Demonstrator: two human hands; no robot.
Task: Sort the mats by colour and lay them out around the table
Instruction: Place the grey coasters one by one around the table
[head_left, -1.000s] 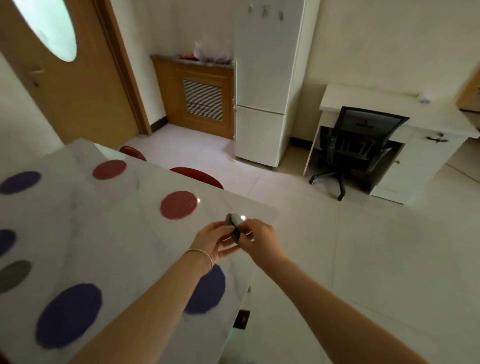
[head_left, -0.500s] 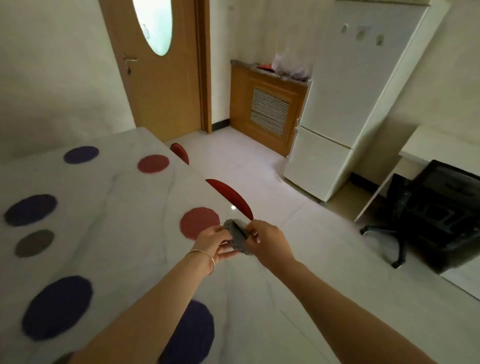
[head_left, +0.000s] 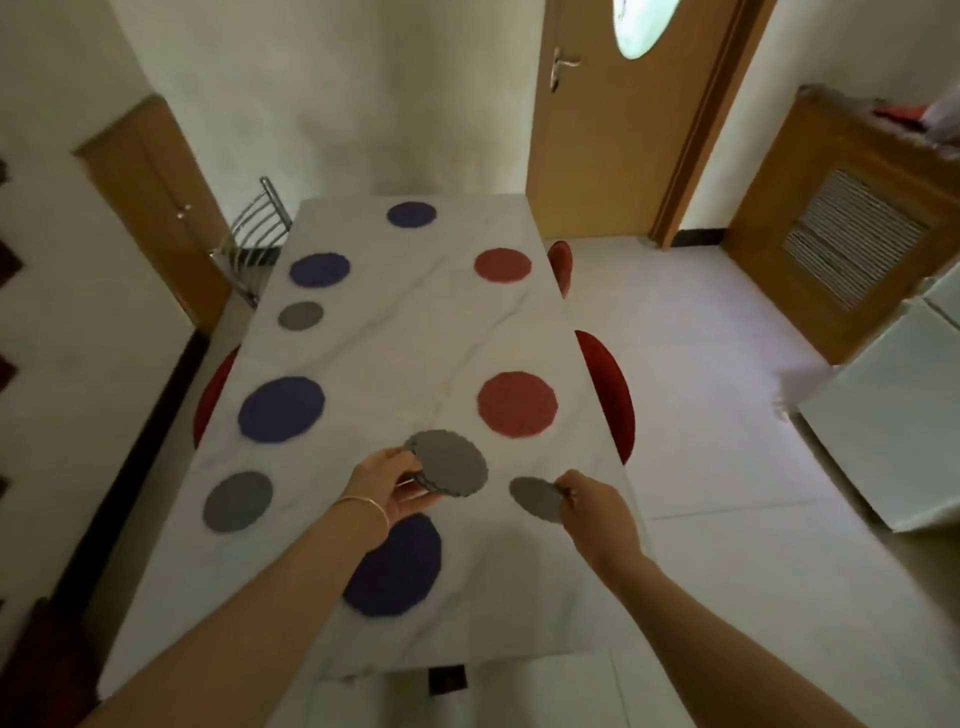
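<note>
My left hand (head_left: 387, 480) holds a small stack of grey round mats (head_left: 449, 462) above the near middle of the white marble table (head_left: 415, 322). My right hand (head_left: 597, 506) pinches a single grey mat (head_left: 535, 498) just over the table's right side. Blue mats lie along the left side (head_left: 281, 409) (head_left: 319, 269), at the far end (head_left: 411, 213) and near me (head_left: 397, 566). Two red mats (head_left: 517, 404) (head_left: 502, 265) lie along the right side. Two grey mats (head_left: 238, 501) (head_left: 300, 315) lie on the left.
Red chairs (head_left: 610, 395) (head_left: 561, 262) are tucked in at the table's right edge, one red seat (head_left: 210, 395) at the left. A metal chair (head_left: 254, 228) stands at the far left corner. A wooden door (head_left: 618, 114) and cabinet (head_left: 852, 223) stand beyond; a white fridge (head_left: 893, 415) at right.
The view has swung left to face down the table. My hands, together on the grey mats before, have parted: the right took one mat off, the left keeps the stack.
</note>
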